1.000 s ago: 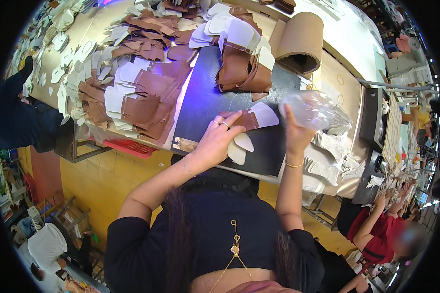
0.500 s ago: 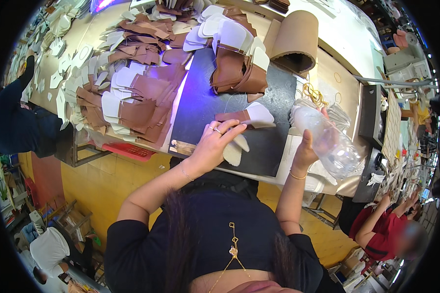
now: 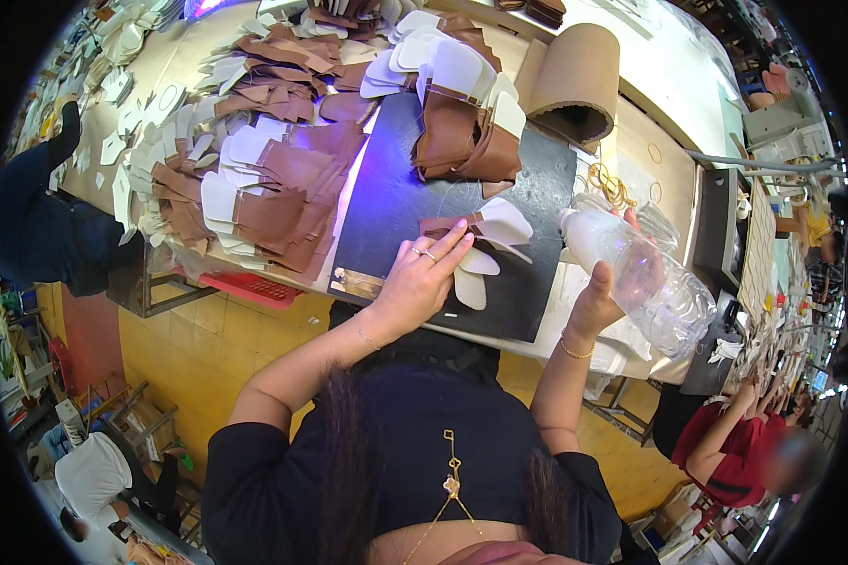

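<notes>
Since a moment ago, our right hand (image 3: 601,303) lowers the clear plastic bottle (image 3: 641,281) it grips. Our left hand (image 3: 419,278) rests open, fingers pressing a brown leather piece (image 3: 443,226) on the dark mat (image 3: 396,202)

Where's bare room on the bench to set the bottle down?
Best patch: the bare middle of the dark mat, between the brown stack and the left hand. A smaller strip lies at the mat's right edge near the cardboard roll. Left of the mat is crowded with cut pieces. The right hand holds the bottle over the cluttered right end.
</notes>
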The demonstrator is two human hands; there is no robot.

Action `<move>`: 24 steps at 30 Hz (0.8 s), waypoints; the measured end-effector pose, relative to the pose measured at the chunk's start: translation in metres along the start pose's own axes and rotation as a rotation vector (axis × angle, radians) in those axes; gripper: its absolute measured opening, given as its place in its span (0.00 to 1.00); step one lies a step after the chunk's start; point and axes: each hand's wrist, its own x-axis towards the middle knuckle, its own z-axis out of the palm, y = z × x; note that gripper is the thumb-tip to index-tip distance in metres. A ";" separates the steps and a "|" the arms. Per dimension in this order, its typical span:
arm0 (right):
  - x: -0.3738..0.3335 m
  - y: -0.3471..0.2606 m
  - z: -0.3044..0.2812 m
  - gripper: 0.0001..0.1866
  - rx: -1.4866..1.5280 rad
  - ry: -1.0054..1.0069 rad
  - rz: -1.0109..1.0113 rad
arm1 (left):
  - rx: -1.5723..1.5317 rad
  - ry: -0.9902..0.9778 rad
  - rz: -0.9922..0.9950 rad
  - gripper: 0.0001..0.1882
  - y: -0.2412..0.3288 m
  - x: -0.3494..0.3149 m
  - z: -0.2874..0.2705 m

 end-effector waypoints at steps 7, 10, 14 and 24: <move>0.001 0.000 0.010 0.43 0.045 -0.047 0.035 | -0.090 -0.004 -0.077 0.32 0.001 -0.001 -0.003; -0.004 0.000 0.010 0.41 0.067 -0.086 0.051 | -0.093 -0.104 -0.023 0.31 -0.003 0.001 -0.007; -0.029 0.008 0.008 0.37 0.093 -0.377 0.050 | -0.120 -0.084 -0.022 0.30 -0.003 0.004 -0.008; 0.002 0.026 0.005 0.30 -0.268 -0.295 0.120 | -0.110 -0.152 -0.070 0.30 -0.003 0.007 -0.009</move>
